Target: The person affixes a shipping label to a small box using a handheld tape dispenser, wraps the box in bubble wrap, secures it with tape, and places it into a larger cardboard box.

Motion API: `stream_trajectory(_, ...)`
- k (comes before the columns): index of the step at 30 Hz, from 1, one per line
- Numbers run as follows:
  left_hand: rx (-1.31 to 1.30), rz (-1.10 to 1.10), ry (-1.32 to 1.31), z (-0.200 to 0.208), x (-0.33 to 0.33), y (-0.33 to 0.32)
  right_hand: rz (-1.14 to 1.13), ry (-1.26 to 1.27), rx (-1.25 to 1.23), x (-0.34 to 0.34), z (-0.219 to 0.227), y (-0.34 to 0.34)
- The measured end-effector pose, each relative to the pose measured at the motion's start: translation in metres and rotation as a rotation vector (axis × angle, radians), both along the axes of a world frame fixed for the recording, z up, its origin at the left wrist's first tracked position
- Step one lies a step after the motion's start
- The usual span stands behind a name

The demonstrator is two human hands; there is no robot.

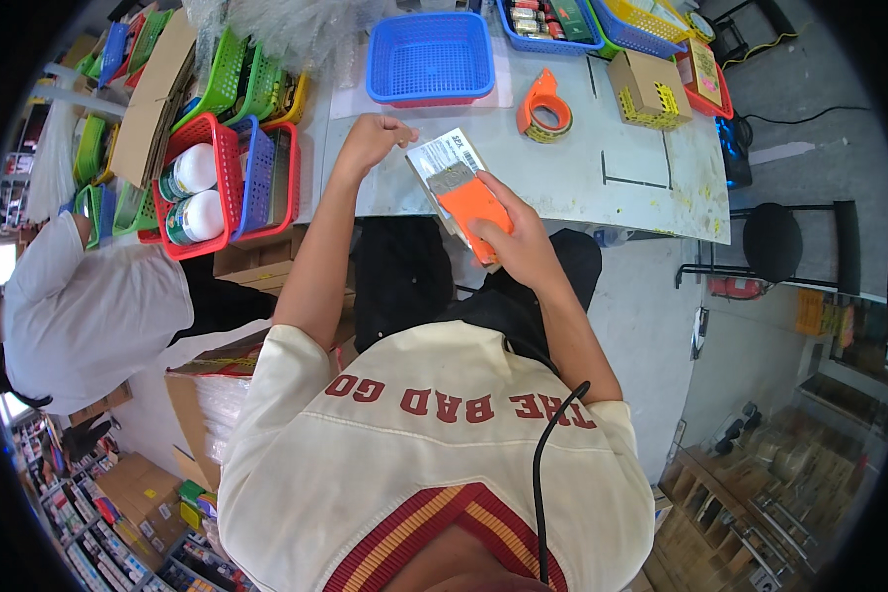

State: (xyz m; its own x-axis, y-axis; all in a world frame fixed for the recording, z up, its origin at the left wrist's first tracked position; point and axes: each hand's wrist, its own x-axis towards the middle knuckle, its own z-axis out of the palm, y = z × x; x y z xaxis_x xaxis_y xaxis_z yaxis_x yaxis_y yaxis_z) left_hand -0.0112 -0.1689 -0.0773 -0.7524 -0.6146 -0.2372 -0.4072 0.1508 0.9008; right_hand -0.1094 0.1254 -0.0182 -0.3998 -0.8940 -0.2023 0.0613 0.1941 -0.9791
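Observation:
My right hand (518,237) grips a flat orange packet (469,209) with a grey upper end, its thumb lying across the orange face. A white printed label (442,153) with a barcode shows beyond the packet's grey end; I cannot tell whether it is stuck to the packet or on a separate piece behind it. Both are over the table's near edge. Just left of the label, my left hand (370,145) is raised with its fingers curled and thumb and forefinger close together. Whatever it may be pinching is too small to make out.
Beyond my hands a blue basket (430,49) sits on the white table (587,163). An orange tape dispenser (542,99) stands to its right, before a cardboard box (649,84). At left, a red basket (229,168) holds white tubs. A person in white (108,306) is at far left.

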Motion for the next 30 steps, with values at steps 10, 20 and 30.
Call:
stream_trajectory(10,-0.022,-0.053,-0.082,-0.002,-0.009,-0.008,-0.063,-0.182,0.106,0.002,0.014,-0.013)
stream_trajectory(20,-0.009,-0.068,-0.085,-0.006,-0.007,-0.013,-0.062,-0.103,0.157,0.006,0.023,-0.021)
stream_trajectory(30,0.005,-0.084,-0.103,-0.014,-0.006,-0.016,-0.058,-0.041,0.215,0.008,0.018,-0.023)
